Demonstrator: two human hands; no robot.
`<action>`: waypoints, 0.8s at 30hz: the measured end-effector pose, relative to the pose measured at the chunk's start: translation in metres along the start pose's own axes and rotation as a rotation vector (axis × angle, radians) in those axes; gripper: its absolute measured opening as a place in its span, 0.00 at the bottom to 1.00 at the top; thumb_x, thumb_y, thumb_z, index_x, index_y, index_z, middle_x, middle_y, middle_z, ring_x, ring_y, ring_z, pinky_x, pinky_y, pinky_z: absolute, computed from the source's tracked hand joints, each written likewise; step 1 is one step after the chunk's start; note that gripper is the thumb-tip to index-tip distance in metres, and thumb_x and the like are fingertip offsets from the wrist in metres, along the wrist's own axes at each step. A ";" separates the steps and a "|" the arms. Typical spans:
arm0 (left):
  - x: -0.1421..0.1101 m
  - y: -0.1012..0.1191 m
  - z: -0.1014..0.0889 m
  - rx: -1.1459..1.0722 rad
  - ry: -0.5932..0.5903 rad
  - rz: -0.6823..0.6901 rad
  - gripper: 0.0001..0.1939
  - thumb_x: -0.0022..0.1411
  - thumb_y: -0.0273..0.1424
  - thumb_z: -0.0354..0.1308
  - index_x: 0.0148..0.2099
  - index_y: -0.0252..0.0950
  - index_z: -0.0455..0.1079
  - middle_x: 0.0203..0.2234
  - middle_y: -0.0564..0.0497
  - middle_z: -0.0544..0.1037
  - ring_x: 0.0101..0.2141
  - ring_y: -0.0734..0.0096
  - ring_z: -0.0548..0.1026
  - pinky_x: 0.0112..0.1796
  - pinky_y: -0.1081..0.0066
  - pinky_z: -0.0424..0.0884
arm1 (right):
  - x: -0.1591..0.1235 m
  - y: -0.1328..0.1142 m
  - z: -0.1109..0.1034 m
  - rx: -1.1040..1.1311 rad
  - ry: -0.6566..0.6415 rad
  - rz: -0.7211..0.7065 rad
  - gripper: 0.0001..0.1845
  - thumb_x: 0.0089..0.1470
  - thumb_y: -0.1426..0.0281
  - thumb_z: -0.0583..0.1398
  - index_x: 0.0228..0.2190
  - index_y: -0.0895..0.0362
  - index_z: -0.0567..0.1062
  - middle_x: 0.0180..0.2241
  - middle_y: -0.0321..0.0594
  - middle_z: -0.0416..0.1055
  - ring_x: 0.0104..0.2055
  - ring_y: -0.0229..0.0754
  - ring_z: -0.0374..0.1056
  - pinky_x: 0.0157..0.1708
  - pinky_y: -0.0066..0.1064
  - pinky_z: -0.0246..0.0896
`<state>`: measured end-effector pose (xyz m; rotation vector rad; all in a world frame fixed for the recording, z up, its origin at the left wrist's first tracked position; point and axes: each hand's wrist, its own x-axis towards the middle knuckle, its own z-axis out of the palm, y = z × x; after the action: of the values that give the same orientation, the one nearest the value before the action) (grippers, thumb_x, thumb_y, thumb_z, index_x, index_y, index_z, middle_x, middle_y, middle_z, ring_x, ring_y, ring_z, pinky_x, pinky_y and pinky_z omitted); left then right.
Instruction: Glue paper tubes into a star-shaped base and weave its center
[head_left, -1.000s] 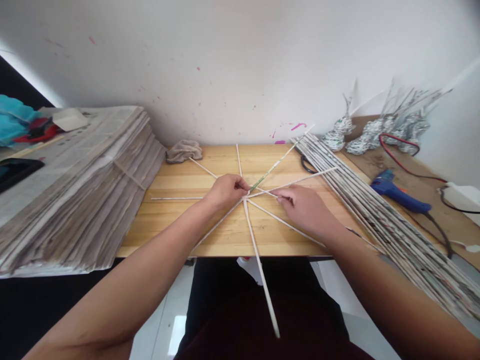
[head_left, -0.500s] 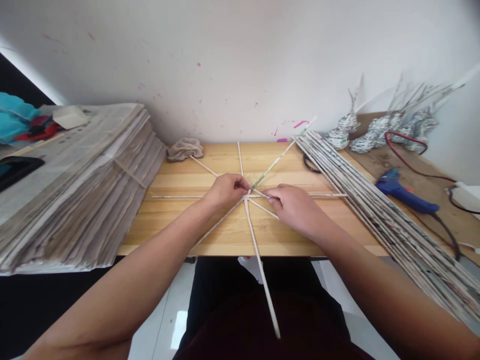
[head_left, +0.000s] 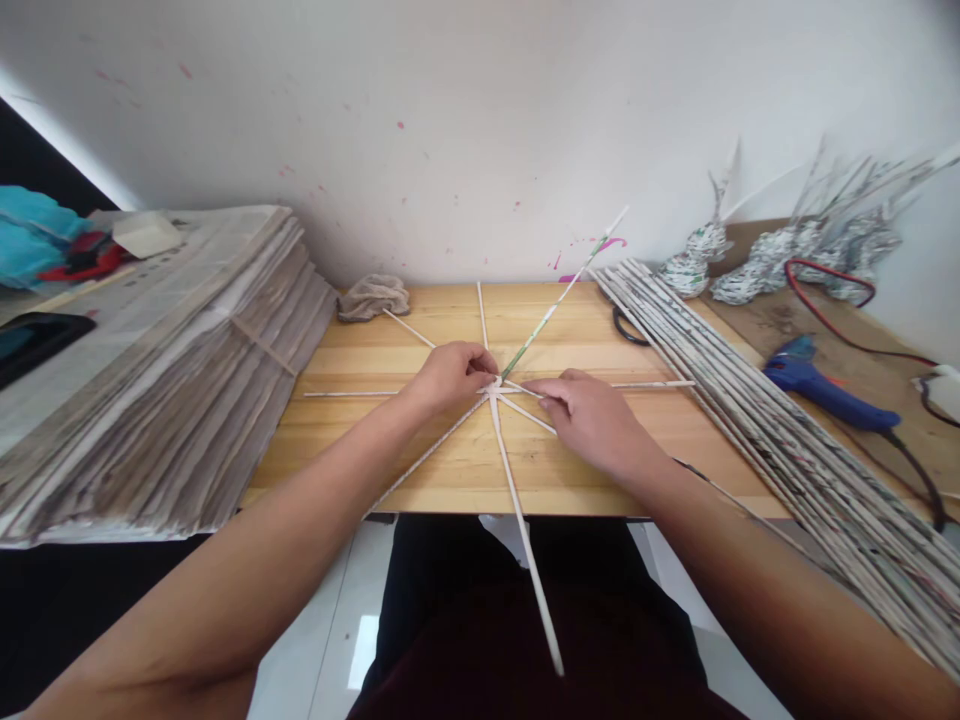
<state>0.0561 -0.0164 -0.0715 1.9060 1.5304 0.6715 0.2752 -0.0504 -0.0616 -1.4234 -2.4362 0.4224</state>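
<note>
Several thin rolled-paper sticks cross in a star on the wooden table, one of them a pale stick (head_left: 517, 500) that juts past the front edge. At the crossing, my left hand (head_left: 461, 372) is closed, its thumb and fingertips pinching the paper sticks where they meet. A green-and-white paper stick (head_left: 544, 322) rises from that spot toward the wall. Just to the right, my right hand (head_left: 589, 408) is closed on a short visible length of paper stick (head_left: 523, 388) leading from the centre. Its far end is hidden by the hand.
A tall stack of newspapers (head_left: 187, 400) fills the left side, beside a crumpled cloth (head_left: 373, 298). On the right lie a bundle of paper sticks (head_left: 757, 420), a blue glue gun (head_left: 829, 390) with its cord, and wrapped paper figures (head_left: 765, 262) by the wall.
The green-and-white stick's upper end has risen a little and shifted left. Another thin stick now shows beneath my right forearm. Both hands stay at the crossing, nearly unmoved.
</note>
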 end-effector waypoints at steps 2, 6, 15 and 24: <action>-0.001 0.001 0.000 -0.013 0.016 -0.020 0.05 0.52 0.28 0.61 0.33 0.35 0.75 0.28 0.52 0.80 0.29 0.71 0.75 0.30 0.73 0.68 | 0.000 -0.001 0.001 -0.007 0.002 0.004 0.21 0.62 0.73 0.51 0.51 0.46 0.76 0.31 0.40 0.68 0.34 0.41 0.65 0.34 0.29 0.52; -0.005 0.000 -0.002 -0.038 -0.002 -0.023 0.05 0.52 0.28 0.61 0.34 0.35 0.76 0.27 0.52 0.79 0.27 0.72 0.74 0.30 0.73 0.68 | 0.001 -0.001 0.005 -0.092 0.024 -0.018 0.22 0.62 0.74 0.50 0.52 0.46 0.76 0.32 0.42 0.68 0.36 0.43 0.63 0.36 0.31 0.52; -0.011 -0.013 0.000 -0.081 0.043 0.082 0.07 0.52 0.30 0.63 0.36 0.35 0.76 0.29 0.51 0.78 0.27 0.73 0.73 0.31 0.73 0.69 | 0.009 -0.011 0.012 -0.192 0.081 -0.158 0.20 0.61 0.77 0.51 0.48 0.53 0.77 0.37 0.45 0.71 0.38 0.46 0.60 0.43 0.34 0.52; -0.014 -0.023 0.008 -0.130 0.113 0.191 0.13 0.55 0.29 0.62 0.44 0.35 0.75 0.30 0.51 0.77 0.30 0.73 0.73 0.33 0.73 0.71 | 0.026 -0.015 0.016 -0.188 0.035 -0.186 0.17 0.59 0.79 0.52 0.44 0.58 0.77 0.34 0.45 0.72 0.37 0.46 0.59 0.43 0.34 0.50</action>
<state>0.0431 -0.0278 -0.0939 1.9589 1.3458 0.9545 0.2456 -0.0365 -0.0676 -1.2451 -2.6069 0.1288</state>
